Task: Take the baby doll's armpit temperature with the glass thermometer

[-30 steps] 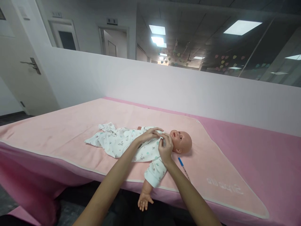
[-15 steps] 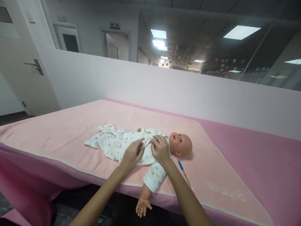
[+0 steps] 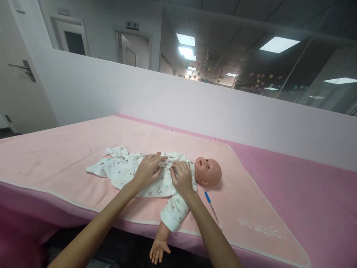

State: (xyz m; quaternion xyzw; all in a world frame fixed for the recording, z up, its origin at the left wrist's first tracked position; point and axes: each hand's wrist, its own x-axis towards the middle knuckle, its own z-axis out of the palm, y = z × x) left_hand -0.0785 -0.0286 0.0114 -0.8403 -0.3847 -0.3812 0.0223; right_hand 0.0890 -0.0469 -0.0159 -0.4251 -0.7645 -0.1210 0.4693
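A baby doll (image 3: 209,172) lies on its back, head to the right, in a white printed baby garment (image 3: 164,186). My left hand (image 3: 147,171) rests on the garment at the doll's belly, its fingers stretched to the right and the thumb apart. On the chest, my right hand (image 3: 182,179) has its fingers bent at the garment's front edge, where it seems to pinch the cloth; the fingertips are partly hidden. The doll's near arm (image 3: 159,245) hangs over the table's front edge. Its other arm is mostly hidden behind the body.
A pen-like stick with a blue cap (image 3: 208,197) lies near the doll's head. Beneath everything is a peach blanket (image 3: 251,201) over a pink cover (image 3: 301,182). A white low wall (image 3: 178,100) with glass above borders the far side; a door (image 3: 22,82) stands at left.
My left hand has shifted left from the middle of the garment and its fingers have straightened. My right hand stays at the chest. The whole view has shifted slightly.
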